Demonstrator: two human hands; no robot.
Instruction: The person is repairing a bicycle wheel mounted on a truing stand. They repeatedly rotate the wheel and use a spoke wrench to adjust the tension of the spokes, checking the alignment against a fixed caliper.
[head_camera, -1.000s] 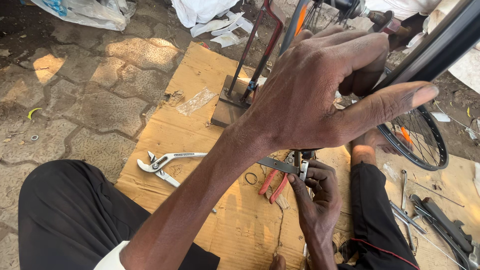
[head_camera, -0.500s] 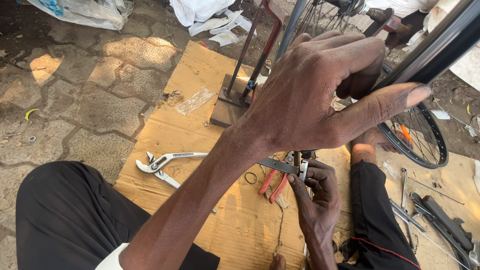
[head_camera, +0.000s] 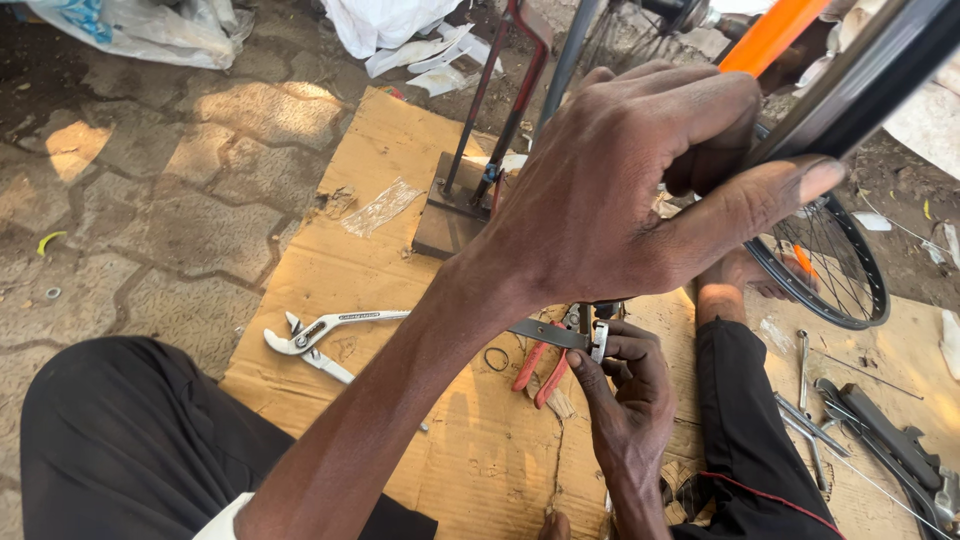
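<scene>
Open cardboard (head_camera: 330, 250) left of the metal stand (head_camera: 455, 205), broken only by a clear plastic scrap (head_camera: 378, 205) and, nearer, the silver pliers (head_camera: 325, 330). Crowded centre: left hand (head_camera: 625, 200) gripping the black rim (head_camera: 860, 85) above, right hand (head_camera: 630, 390) just below, red-handled cutters (head_camera: 540, 365) between. Blocked on the right by the small spoked wheel (head_camera: 830, 270) and scattered tools (head_camera: 880, 430).

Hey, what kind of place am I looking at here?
Most likely an outdoor, ground-level bicycle repair spot. A spoked bicycle wheel stands beside flattened cardboard laid on paving stones, with water-pump pliers and wrenches scattered about.
</scene>
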